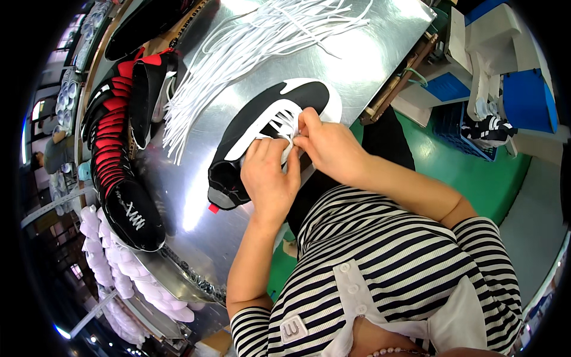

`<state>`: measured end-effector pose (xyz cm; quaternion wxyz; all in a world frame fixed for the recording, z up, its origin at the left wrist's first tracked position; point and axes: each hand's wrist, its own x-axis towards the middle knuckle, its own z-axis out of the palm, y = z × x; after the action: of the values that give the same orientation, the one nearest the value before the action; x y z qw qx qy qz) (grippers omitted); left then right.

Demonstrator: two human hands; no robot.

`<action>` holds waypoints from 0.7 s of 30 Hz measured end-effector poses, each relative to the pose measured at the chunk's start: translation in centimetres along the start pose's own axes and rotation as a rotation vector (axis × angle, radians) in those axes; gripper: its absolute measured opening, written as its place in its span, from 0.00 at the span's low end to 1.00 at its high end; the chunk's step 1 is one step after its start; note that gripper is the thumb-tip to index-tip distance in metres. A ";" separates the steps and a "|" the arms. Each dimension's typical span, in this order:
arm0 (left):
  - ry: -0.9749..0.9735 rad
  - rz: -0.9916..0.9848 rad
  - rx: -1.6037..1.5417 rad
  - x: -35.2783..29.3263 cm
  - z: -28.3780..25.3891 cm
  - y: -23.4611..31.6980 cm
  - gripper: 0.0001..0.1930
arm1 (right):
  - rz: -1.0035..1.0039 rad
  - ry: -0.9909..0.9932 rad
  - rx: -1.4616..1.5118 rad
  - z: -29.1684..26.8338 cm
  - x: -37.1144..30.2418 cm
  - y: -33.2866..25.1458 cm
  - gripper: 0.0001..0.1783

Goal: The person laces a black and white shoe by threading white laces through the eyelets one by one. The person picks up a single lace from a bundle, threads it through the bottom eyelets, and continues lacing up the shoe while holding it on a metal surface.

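Observation:
A black sneaker (244, 137) with a white lace panel and white sole lies on its side on the metal table, its toe to the upper right. A white shoelace (285, 122) crosses its eyelets. Fingers bent over the lace rows, my left hand (267, 172) pinches the lace near the shoe's opening. My right hand (333, 149) closes thumb and forefinger on the lace, just right of the left fingers. Both hands meet over the lacing, so the lace ends are partly hidden. Beyond the shoe a large bundle of white laces (238, 56) is spread out.
Along the table's left side runs a long row of nested black and red shoes (113, 125). White shoe-shaped pieces (128, 273) hang below it. The bare metal tabletop (178, 196) shines in front. At right, a blue crate (461, 134) stands on the green floor (440, 172).

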<state>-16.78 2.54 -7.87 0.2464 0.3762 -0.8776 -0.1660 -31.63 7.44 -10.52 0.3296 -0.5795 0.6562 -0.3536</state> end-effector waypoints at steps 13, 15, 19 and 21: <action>0.157 0.224 0.215 -2.3 -1.1 0.1 0.09 | -0.534 -0.065 -0.264 -3.3 1.1 -3.0 0.16; 0.172 0.226 0.242 -2.7 -1.1 0.2 0.09 | -0.449 -0.182 -0.448 -3.0 1.6 -3.3 0.16; 0.195 0.254 0.265 -2.8 -1.1 -0.3 0.10 | -0.276 -0.332 -0.429 -3.7 2.9 -4.1 0.12; 0.177 0.249 0.243 -2.6 -1.2 -0.4 0.09 | -0.279 -0.323 -0.271 -3.7 3.5 -3.4 0.12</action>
<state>-14.36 4.10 -7.84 0.2939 0.3049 -0.9059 0.0068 -33.30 3.97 -5.73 0.2976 -0.7522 0.5501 -0.2074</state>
